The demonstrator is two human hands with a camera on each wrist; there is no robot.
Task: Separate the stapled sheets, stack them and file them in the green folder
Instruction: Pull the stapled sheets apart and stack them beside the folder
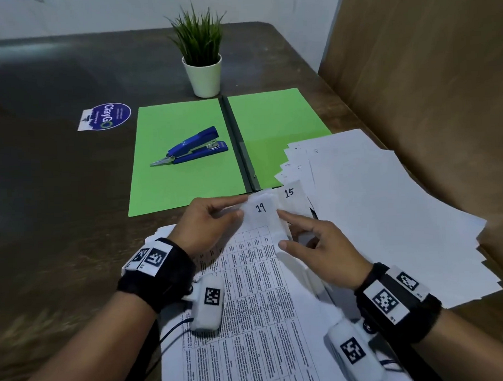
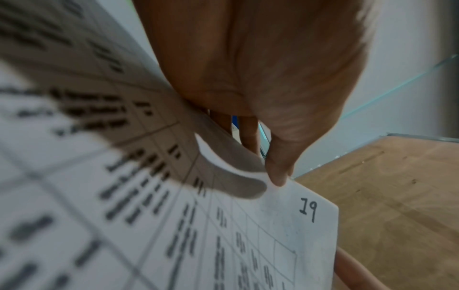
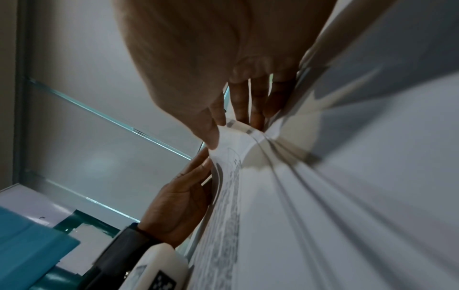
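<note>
- Sheets (image 1: 264, 275): thin, floppy, tear-prone at the corner marked 19.
- Left hand (image 1: 208, 223) and right hand (image 1: 318, 248) both pinch that corner; grip close beside it.

The light is dim and soft. The desk (image 1: 58, 174) shows a pale glare at its far left. Both wrist views are blurred and stretched at the edges.

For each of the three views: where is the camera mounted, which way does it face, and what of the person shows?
Head: on the head, looking down at sheet 19 and green folder; both hands, wrists.
Left wrist: along left hand toward sheet 19's corner; thumb, fingers.
Right wrist: along right hand at the paper; left hand opposite.
Head and left wrist share the handwritten 19.
</note>
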